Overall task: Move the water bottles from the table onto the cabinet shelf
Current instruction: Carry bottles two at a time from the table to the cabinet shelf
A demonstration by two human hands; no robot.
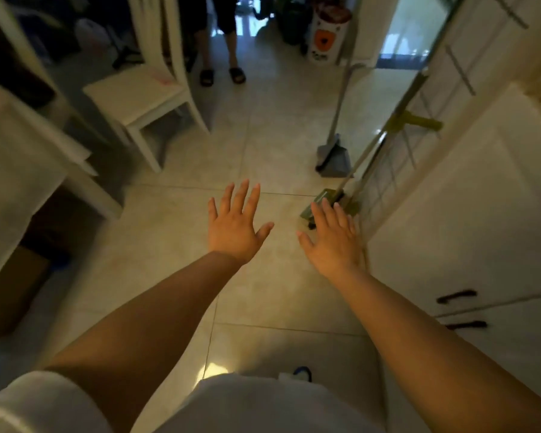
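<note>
1. Two bare arms are reaching forward over a glossy floor [272, 145] of pale square tiles, with thin grout lines crossing under the hands.
2. Left hand [236, 228] is hovering palm down with straight fingers fanned apart, holding nothing.
3. Right hand [333, 242] is hovering beside it – fingers straight and closer together, thumb out – also holding nothing, its fingertips overlapping the green broom head [324, 200].
4. White table [19, 170] is showing at the left edge, blurred; a brown cardboard box [10, 292] is sitting under its near corner, contents not visible.
5. White cabinet [469, 220] is lining the right side, smooth flat doors closed, with dark bar handles [456, 296] near its lower edge.
6. Grey dustpan [333, 156] is standing upright on the floor near the cabinet.
7. White wooden chair [144, 95] is standing past the table; another person's legs in dark sandals [222, 76] are standing behind it.
8. Water bottles are not showing anywhere in view.
</note>
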